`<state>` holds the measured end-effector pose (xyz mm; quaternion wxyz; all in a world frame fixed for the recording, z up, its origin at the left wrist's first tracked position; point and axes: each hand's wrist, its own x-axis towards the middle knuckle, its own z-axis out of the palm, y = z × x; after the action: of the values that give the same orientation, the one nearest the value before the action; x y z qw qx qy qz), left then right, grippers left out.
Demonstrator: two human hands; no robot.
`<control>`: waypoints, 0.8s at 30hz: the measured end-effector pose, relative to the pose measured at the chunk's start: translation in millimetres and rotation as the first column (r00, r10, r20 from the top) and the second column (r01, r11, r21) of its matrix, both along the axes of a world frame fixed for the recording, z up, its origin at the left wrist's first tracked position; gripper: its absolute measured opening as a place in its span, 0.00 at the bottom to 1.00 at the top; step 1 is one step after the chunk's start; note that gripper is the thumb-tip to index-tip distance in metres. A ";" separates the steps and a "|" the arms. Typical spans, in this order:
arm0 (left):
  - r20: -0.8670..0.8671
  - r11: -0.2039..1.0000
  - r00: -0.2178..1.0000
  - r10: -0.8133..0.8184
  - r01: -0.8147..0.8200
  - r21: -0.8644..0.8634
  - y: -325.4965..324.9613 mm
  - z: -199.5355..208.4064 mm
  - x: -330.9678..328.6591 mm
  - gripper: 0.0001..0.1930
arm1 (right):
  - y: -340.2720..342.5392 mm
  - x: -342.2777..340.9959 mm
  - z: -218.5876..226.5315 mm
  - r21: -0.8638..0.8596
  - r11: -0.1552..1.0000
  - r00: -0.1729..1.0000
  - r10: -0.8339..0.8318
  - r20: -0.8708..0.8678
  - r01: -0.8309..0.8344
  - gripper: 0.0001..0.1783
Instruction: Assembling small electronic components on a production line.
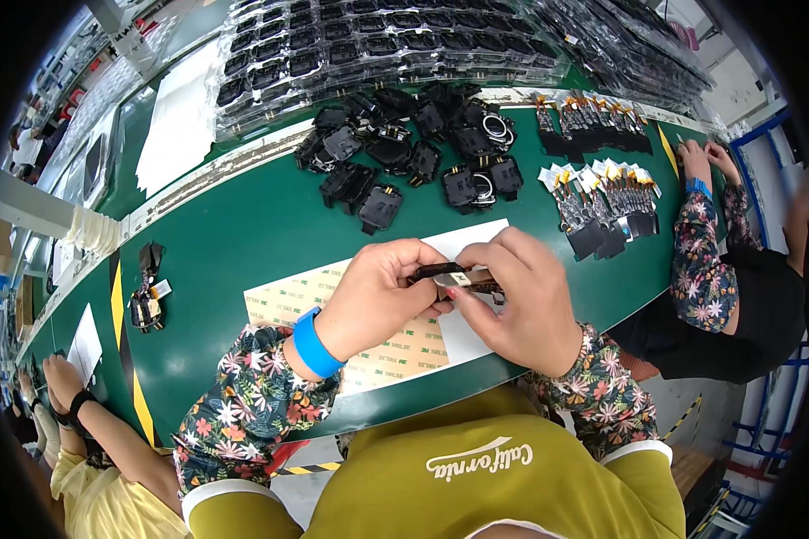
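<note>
While clear plastic trays [351,45] of black parts line the green surface [243,242], left hand [373,301] and right hand [521,301] fingers pinch a small black-and-silver flat component [454,274] over a tan adhesive sheet [395,346].

Held between left hand [377,292] and right hand [521,301], above the green tabletop [243,234]: a small dark flat part with metal end [454,274]. Beneath the hands, a tan printed adhesive sheet [377,346] and a white paper sheet [463,332]. Behind, a heap of black plastic housings [413,148]; farther back, stacked clear plastic trays [368,45]. To the right, rows of small wired black connectors [602,198].
</note>
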<state>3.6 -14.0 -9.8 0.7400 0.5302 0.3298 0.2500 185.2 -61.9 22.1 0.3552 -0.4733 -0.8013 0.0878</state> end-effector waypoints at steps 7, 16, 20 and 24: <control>0.095 0.999 0.995 0.007 -0.002 -0.046 0.7 -4.0 0.7 0.10 | 11.5 -3.8 -16.6 -0.151 0.985 0.994 -0.097 -0.051 0.088 0.13; -0.098 0.995 0.993 0.063 -0.055 0.080 2.3 18.5 -7.5 0.11 | 7.7 -2.1 -13.1 -0.220 0.975 0.963 -0.058 -0.261 -0.001 0.12; -0.084 0.935 0.959 0.269 -0.239 0.263 0.2 27.6 -47.3 0.12 | 1.0 10.1 -13.2 -0.241 0.970 0.902 -0.066 -0.427 -0.043 0.12; -0.132 0.740 0.781 0.611 -0.503 0.447 -9.5 20.5 -115.1 0.12 | -4.0 11.3 -23.5 -0.122 0.984 0.992 0.126 -0.027 -0.129 0.15</control>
<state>-111.5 -23.5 10.7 0.4575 0.5701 0.5157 0.4469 196.6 -65.8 -1.4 0.3265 -0.4412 -0.8196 0.1642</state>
